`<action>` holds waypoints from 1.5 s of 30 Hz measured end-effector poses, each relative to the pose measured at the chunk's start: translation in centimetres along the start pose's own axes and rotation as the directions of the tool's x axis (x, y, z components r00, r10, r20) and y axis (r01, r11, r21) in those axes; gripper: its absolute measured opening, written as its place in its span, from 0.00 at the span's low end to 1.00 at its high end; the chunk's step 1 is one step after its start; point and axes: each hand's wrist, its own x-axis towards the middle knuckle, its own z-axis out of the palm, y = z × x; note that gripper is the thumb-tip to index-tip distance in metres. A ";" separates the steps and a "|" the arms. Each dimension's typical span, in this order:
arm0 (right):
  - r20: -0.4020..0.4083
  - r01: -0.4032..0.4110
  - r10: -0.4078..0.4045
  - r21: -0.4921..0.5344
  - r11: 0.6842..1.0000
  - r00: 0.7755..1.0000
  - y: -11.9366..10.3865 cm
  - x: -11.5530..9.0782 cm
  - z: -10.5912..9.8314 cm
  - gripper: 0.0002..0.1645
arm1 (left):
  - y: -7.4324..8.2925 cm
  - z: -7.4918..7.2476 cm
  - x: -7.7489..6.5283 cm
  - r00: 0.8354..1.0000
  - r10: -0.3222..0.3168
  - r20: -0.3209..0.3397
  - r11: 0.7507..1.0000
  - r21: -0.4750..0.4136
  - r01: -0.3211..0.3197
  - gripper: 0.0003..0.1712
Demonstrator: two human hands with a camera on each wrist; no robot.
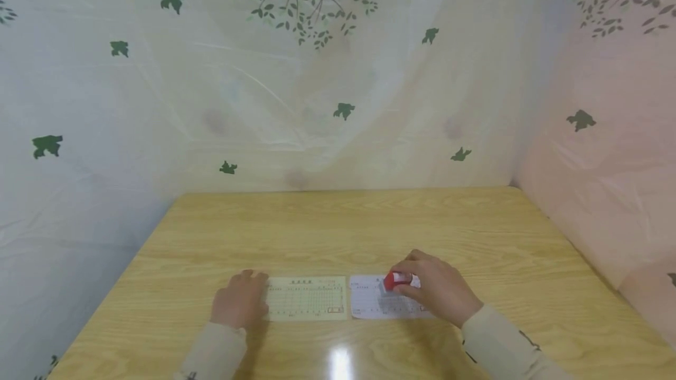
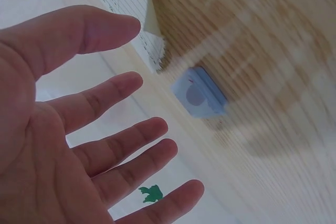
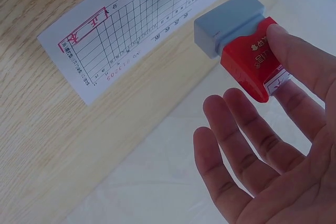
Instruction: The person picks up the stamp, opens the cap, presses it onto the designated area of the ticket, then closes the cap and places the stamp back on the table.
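My right hand (image 1: pixel 440 286) pinches a red self-inking stamp (image 3: pixel 254 59) between thumb and index finger, the other fingers extended. Its blue-grey base is over the white printed form (image 1: pixel 364 304) in the head view. A red boxed imprint marks one corner of that form (image 3: pixel 142 24) in the right wrist view. Beside the left end of the yellowish form (image 1: pixel 303 299) is my left hand (image 1: pixel 240 301), holding nothing. The left wrist view shows its fingers spread, near a small pale blue block (image 2: pixel 197 95) with a round mark, lying on the wood.
Both forms lie side by side on the wooden table (image 1: pixel 338 233), a narrow gap between them. The yellowish form also bears a small red box at its lower right. A pale curtain (image 1: pixel 264 104) with printed leaves surrounds the table's back and sides.
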 end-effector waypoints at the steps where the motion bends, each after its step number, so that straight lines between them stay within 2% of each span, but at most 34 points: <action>1: 0.000 0.001 -0.001 -0.001 1.000 1.000 0.0 0.0 0.0 0.16 | -0.1 0.0 0.0 1.000 -0.002 0.003 1.000 0.001 0.002 0.29; 12: 0.010 -0.016 0.016 -0.008 1.000 1.000 0.0 0.2 -0.1 0.17 | -0.4 -0.4 -0.3 1.000 0.000 0.011 1.000 0.005 0.000 0.27; 21: 0.007 -0.017 0.017 -0.002 1.000 1.000 0.0 0.1 -0.1 0.17 | -0.8 -0.5 -0.6 1.000 -0.002 -0.011 1.000 -0.012 0.002 0.25; 24: 0.008 -0.019 0.019 -0.002 1.000 1.000 0.0 0.1 -0.1 0.17 | -0.8 -0.4 -0.6 1.000 0.001 -0.019 1.000 -0.004 -0.001 0.20; 28: 0.010 -0.019 0.019 -0.007 1.000 1.000 0.0 0.1 -0.1 0.16 | -0.9 -0.4 -0.5 1.000 0.003 0.004 1.000 0.026 -0.003 0.17; 34: 0.007 -0.012 0.012 -0.018 1.000 1.000 0.0 0.1 -0.1 0.16 | -1.0 -0.4 -0.5 0.998 -0.023 0.051 0.999 0.049 0.021 0.24; 39: -0.003 0.013 -0.013 -0.030 0.999 1.000 0.0 0.0 0.0 0.15 | -1.2 -0.4 -0.6 0.999 -0.038 0.039 0.998 0.047 0.036 0.28; 45: -0.003 0.015 -0.015 -0.028 0.999 1.000 0.0 0.0 0.0 0.16 | -1.3 -0.3 -0.5 0.998 -0.041 0.040 0.998 0.047 0.039 0.29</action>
